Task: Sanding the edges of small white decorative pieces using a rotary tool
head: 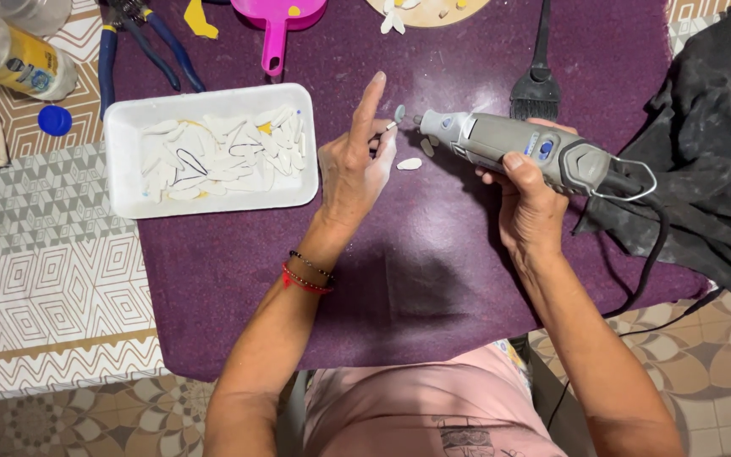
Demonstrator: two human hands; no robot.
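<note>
My right hand (528, 199) grips a grey corded rotary tool (522, 148) held level over the purple cloth (433, 279), its small grinding bit pointing left. My left hand (355, 165) is raised just left of the bit, index finger straight up, thumb and fingers pinching at the bit's tip (398, 113); what it pinches is too small to tell. A small white petal-shaped piece (409, 163) lies on the cloth under the tool's nose. A white foam tray (210, 150) with several white petal-shaped pieces sits to the left of my left hand.
Blue-handled pliers (141, 38), a pink scoop (279, 21) and a round wooden board (425, 8) lie at the far edge. A black brush (538, 80) stands behind the tool. Dark crumpled cloth (712, 169) covers the right. A bottle (19, 59) and blue cap (54, 120) sit at the left.
</note>
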